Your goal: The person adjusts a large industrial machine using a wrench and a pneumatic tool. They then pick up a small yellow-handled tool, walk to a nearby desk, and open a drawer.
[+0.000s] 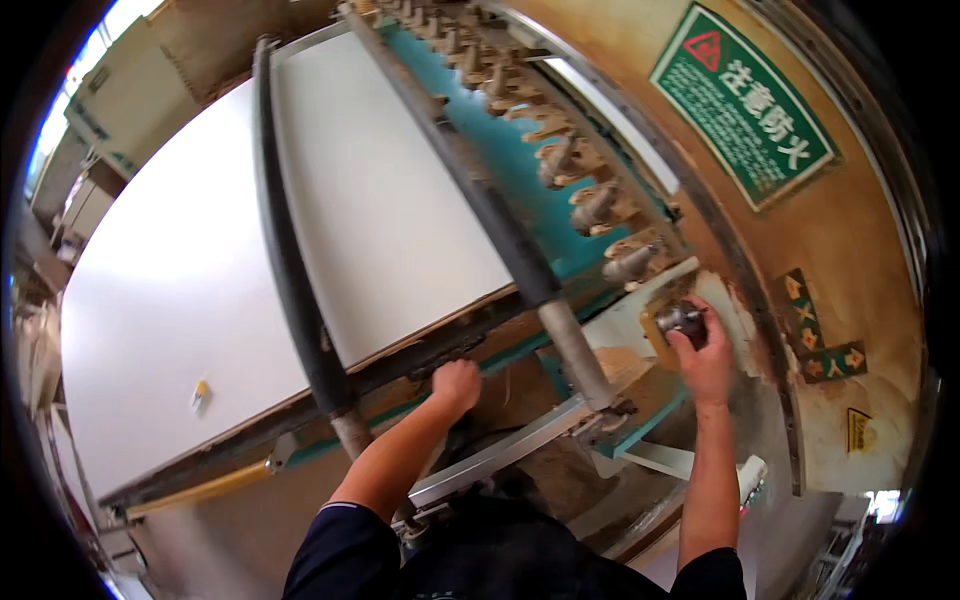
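Note:
My right hand (pixel 708 358) is wrapped around a dark, shiny round metal knob (pixel 682 322), which sits against a yellowish mount at the machine's right end. Thumb and fingers curl round its right side. My left hand (pixel 458 384) is closed by the near edge of the machine bed, close to a dark, grimy edge strip (pixel 400 370). Its fingers point away from me, and what they hold, if anything, is hidden. Between my two hands a bare grey roller end (pixel 575 350) comes down from a black-sleeved roller (pixel 500 230).
A white board (pixel 180 270) lies under another black roller (pixel 285 230), with a small yellow-capped object (pixel 200 393) on it. Beyond runs a teal bed (pixel 500 150) with a row of dusty metal fittings (pixel 595 205). A green warning sign (pixel 745 105) hangs on the brown panel.

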The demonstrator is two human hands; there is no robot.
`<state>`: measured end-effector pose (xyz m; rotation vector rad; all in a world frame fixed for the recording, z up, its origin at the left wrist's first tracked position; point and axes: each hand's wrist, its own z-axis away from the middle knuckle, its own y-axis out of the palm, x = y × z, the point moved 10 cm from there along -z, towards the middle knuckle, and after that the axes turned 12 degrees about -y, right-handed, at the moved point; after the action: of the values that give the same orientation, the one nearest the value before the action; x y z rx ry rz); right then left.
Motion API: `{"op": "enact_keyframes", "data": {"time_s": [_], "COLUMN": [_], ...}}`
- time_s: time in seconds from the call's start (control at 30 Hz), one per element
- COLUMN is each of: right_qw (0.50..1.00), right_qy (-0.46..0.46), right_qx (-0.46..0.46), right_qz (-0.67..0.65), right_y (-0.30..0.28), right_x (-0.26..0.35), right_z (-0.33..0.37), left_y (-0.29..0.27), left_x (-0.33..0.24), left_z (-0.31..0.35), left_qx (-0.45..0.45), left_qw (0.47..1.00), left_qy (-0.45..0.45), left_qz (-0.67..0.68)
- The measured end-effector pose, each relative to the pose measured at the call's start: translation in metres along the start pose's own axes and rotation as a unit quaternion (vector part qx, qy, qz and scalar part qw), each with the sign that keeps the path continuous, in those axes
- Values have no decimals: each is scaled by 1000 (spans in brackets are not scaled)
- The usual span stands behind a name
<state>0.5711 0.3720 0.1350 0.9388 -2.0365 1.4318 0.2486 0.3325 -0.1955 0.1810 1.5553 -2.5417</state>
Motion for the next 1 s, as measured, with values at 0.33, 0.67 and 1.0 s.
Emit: {"op": "enact_keyframes", "data": {"time_s": [0.33, 0.67, 1.0], "right_qw": [995, 977, 892], "right_qy": [36, -153, -260], "right_qx": [64, -76, 370], "right_qz": [63, 131, -1], "right_y": [-2, -1, 219], "right_x": [-16, 39, 93], "right_z": [11, 99, 177], "left_y": [99, -9, -159], "left_x": [94, 27, -96], "left_z": [-39, 12, 167], "left_qx": [87, 187, -107], "left_qw": [979, 978, 956], "left_qy": [-167, -92, 199], "left_qz": [-79, 19, -189]}}
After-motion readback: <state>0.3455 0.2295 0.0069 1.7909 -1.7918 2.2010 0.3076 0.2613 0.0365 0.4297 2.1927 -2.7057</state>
